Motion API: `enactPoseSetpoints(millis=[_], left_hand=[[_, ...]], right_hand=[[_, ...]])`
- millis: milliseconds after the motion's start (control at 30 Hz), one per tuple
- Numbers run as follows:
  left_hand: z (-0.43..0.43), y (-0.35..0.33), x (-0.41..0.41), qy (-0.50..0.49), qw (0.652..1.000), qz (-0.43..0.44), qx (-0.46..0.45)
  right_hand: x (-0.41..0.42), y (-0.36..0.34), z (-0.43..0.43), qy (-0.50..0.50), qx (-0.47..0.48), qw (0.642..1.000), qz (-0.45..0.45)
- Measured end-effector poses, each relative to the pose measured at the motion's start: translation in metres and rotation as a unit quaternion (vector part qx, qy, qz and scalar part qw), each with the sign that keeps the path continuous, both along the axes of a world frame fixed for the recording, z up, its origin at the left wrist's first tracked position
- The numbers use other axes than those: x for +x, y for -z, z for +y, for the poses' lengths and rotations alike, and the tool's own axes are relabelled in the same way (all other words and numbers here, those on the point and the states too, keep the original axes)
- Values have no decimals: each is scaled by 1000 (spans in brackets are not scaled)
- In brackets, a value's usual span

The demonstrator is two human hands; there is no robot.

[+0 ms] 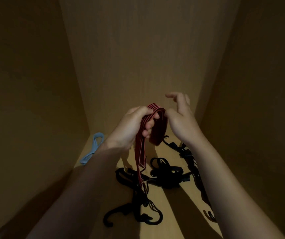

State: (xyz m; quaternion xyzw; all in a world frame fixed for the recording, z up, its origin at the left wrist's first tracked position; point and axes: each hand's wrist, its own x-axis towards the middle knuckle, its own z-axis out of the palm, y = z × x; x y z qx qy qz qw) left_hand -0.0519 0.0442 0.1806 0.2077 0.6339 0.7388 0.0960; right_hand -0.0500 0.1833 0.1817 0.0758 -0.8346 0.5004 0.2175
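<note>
One red striped strap (157, 131) is held above the cabinet floor (155, 233), in front of the back panel (138, 49) and roughly midway between the two side walls. The strap is folded over on itself; the bend of the fold is turned upward and away, toward the back panel, and the long axis is set near upright. Its doubled lengths hang down from the fold, and the longest tail reaches the black tangle (165, 175) below. The left hand (134, 125) is closed round the strap just under the fold, with fingers curled over the bands. The right hand (181, 119) is held just beside the fold with fingers loose and spread; only its thumb is seen against the strap, and nothing is gripped by it. One pale blue strap (93, 149) is noted lying apart at the left edge of the floor. At least three black hooks are counted in the tangle; the number of black cords cannot be told in the dim light.
</note>
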Motion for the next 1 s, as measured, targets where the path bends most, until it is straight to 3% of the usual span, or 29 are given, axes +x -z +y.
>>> enactPoseSetpoints(millis=[133,300,433,633,767,933,1000], left_hand=[[-2,-7,0,28,1000,9,-4],[-3,-8,2,23,992,65,-102],[-6,-1,2,-4,991,60,-121],[-5,0,2,-135,977,104,-126],[-1,-5,5,-148,985,75,-51],[14,-12,7,-125,990,16,70],[19,-14,7,-111,990,-1,91]], right_hand=[[9,2,0,-152,-16,987,-51],[8,12,-2,-110,-47,992,-32],[10,16,-1,-94,-66,992,-49],[9,28,0,-88,-39,993,-69],[10,29,-1,-98,-53,991,-69],[27,39,-14,-266,-105,950,-125],[27,45,-21,-272,-103,951,-106]])
